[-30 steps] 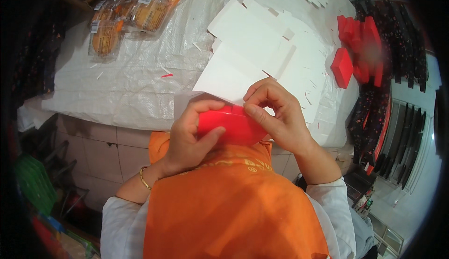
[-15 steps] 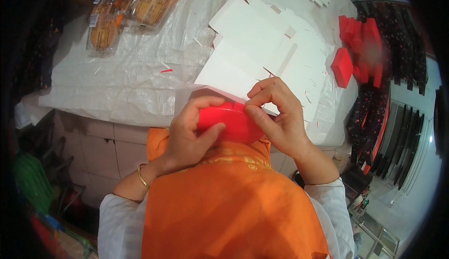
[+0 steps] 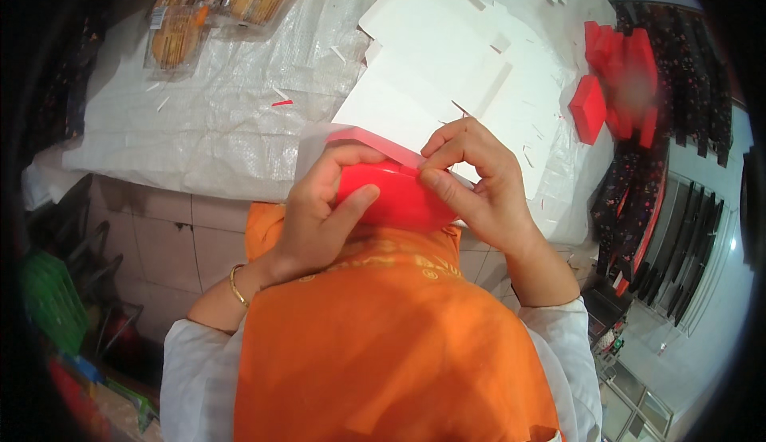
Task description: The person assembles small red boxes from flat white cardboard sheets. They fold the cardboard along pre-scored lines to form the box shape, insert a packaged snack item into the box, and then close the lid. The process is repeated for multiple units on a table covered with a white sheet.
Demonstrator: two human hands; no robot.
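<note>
a red card box point(image 3: 395, 199) is up in two hands, by the near edge of the white-covered counter point(image 3: 183, 155), above an orange apron point(image 3: 391, 354). the left hand point(image 3: 323, 207) grips its left end from front and back. the right hand point(image 3: 479, 179) pinches its top edge, near the right end. the hands hide some of the box. a paler flap point(image 3: 375, 141) stands up behind. just past it, flat white cards point(image 3: 431, 67) take up the middle and right of the counter. little scraps point(image 3: 282, 104) lie left of them. packs of round cakes point(image 3: 175, 39) sit at the far left corner. more red boxes point(image 3: 589, 111) crowd the right edge.
</note>
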